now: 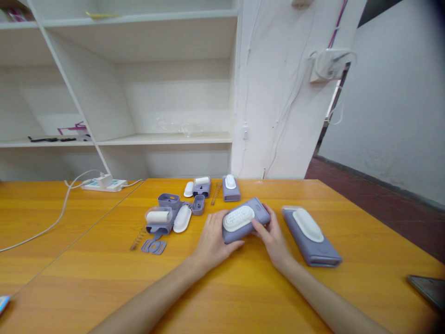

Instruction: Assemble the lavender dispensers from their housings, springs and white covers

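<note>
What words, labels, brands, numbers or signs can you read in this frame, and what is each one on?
None can be read anywhere.
Held purple-and-white case: no legible lettering.
Purple-and-white case at right: no legible lettering.
Power strip: any markings are too small and blurred.
Blue-and-white item at the left edge: cut off, nothing legible.

A charger (104, 180) is plugged into a power strip (117, 186), clear plastic (188, 129) is borne by white shelving (146, 139), and a socket box (327, 67) is fixed to the wall (266, 60).
</note>
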{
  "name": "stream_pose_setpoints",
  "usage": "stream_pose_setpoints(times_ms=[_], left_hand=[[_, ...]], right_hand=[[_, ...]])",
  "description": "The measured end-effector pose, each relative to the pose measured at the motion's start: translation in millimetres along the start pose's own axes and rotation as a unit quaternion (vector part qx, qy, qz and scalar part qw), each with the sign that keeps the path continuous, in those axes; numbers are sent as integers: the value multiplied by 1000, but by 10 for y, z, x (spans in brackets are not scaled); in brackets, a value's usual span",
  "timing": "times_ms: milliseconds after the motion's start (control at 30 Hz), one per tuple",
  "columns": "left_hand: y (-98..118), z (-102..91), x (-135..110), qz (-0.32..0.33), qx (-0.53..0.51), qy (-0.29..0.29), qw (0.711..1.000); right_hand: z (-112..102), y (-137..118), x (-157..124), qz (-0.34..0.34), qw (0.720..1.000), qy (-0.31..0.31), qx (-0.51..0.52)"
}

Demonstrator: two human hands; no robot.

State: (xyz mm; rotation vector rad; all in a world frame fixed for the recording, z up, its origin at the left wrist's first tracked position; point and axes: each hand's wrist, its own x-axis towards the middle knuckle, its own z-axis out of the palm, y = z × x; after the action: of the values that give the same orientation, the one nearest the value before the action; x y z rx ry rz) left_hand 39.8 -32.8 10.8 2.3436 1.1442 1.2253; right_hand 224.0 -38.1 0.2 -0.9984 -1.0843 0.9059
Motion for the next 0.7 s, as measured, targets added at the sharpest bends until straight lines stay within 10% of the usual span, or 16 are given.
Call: stream_pose_setpoints(times_ms=[467,700], left_hand=[[-306,-247,80,-77,-193,-94,974],[-390,-211,59,-65,-215,-96,970]], right_hand=[[-84,-74,-12,-79,979,-121,-142],[-187,-209,-41,-120,845,-230,-468]])
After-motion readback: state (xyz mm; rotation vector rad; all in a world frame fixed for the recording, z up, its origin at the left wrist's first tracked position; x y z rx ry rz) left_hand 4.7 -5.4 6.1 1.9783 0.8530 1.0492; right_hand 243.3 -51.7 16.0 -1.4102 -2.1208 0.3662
